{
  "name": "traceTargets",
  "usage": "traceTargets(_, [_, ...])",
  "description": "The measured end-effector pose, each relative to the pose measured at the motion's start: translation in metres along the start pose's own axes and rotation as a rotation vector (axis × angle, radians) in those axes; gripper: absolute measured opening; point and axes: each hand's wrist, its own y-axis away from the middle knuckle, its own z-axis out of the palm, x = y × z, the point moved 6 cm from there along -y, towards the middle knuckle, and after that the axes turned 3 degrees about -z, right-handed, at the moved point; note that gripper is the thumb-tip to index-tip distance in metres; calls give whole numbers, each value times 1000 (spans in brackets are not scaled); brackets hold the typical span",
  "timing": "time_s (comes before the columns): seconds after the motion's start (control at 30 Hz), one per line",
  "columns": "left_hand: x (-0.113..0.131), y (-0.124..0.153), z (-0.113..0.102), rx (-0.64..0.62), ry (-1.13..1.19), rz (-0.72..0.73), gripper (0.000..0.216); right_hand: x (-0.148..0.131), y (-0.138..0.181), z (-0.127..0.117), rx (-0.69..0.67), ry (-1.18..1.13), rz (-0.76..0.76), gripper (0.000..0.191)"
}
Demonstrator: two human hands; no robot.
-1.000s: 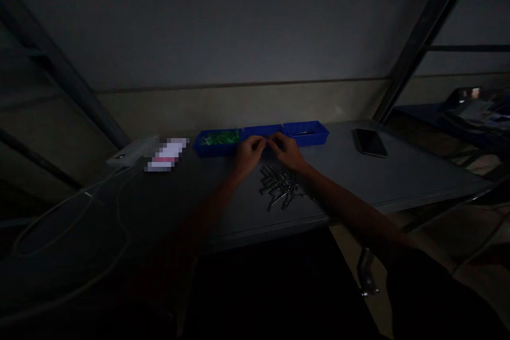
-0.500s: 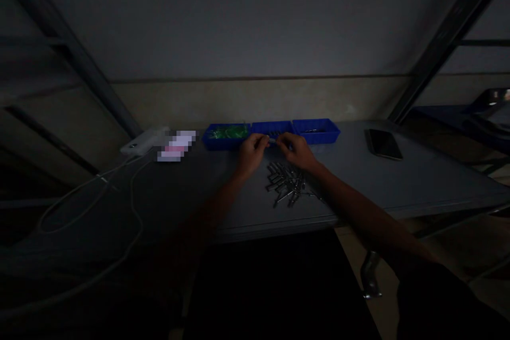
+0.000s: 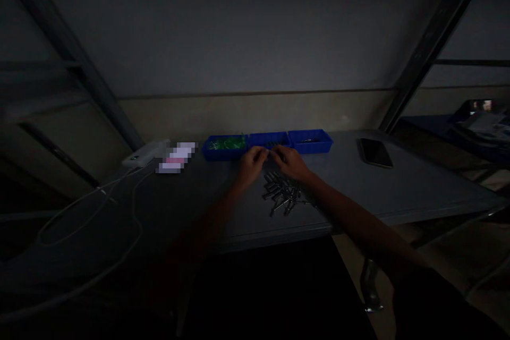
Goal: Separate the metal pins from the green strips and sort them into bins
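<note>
Though farther apart earlier, hands (image 3: 250, 166) (image 3: 295, 164) closer

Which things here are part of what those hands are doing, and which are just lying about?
Seemingly in use:
left hand, right hand, and the small item they apparently pinch, too dim to identify
pile of slender metal parts
three blue bins

Apparently just lying about:
dark-screened smartphone
white box
white cable

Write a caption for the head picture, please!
Bare left hand and right hand close together between piled silvery metal rods and three blue plastic trays.
</note>
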Motion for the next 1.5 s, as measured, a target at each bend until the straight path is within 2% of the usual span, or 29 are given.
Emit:
traceTargets(0.2, [6, 5, 6, -37, -81, 87, 21, 8, 0, 0, -8, 1, 63, 34])
traceTargets(0.4, [6, 3, -1, 20, -122, 57, 17, 4, 2, -4, 27, -69, 39, 23])
traceTargets(0.47, [6, 3, -2, 6, -137, 50, 20, 2, 2, -4, 30, -68, 28, 25])
traceTargets(0.6, [5, 2, 0, -52, -154, 8, 31, 0, 2, -3, 32, -27, -1, 18])
traceTargets(0.77, [10, 4, 0, -60, -137, 62, 20, 2, 1, -1, 26, -2, 9, 25])
traceTargets(0.93, [13, 6, 1, -46, -187, 117, 23, 4, 0, -3, 15, 8, 41, 30])
traceTargets(1.03, [12, 5, -2, -23, -195, 96, 22, 3, 1, -5, 23, -52, 53, 23])
traceTargets(1.1, [11, 5, -4, -4, -201, 65, 26, 1, 2, -6, 18, -81, 51, 27])
traceTargets(1.33, [6, 3, -5, -1, -207, -28, 40, -2, 1, -4, 18, -19, -7, 17])
traceTargets(1.5, [9, 4, -2, -44, -136, 51, 23, 3, 1, -3, 44, -35, 21, 24])
